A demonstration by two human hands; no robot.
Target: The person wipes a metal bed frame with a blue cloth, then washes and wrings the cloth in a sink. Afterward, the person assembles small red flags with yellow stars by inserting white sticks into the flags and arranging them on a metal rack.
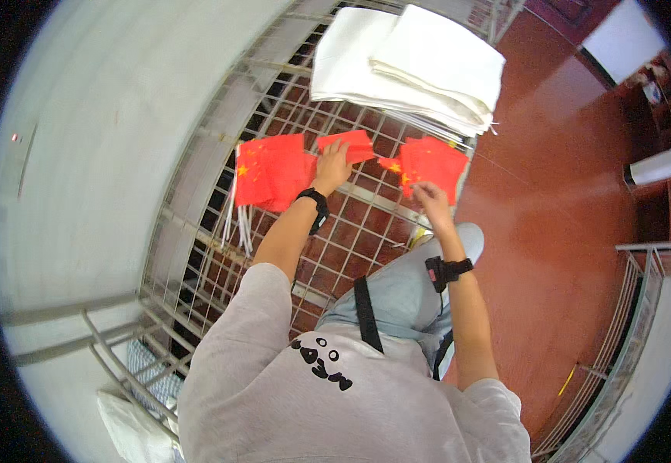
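Several small red flags with yellow stars lie on a wire-mesh bed frame [335, 255]. A stack of flags [274, 166] sits at the left, its white sticks [237, 224] pointing toward me. My left hand [334, 166] rests with stretched fingers on a folded red flag [357, 144] in the middle. At the right, my right hand [431, 197] has its fingers bent together at the lower edge of another bunch of red flags [442, 163], seemingly pinching one. The fingertips are partly hidden there. Black bands circle both wrists.
Folded white sheets [436, 69] are piled at the far end of the frame. A pale wall [104, 154] runs along the left. Reddish floor [536, 231] lies to the right, with another metal frame [621, 339] and shelves [659, 185] beyond. My bent leg [405, 282] is near.
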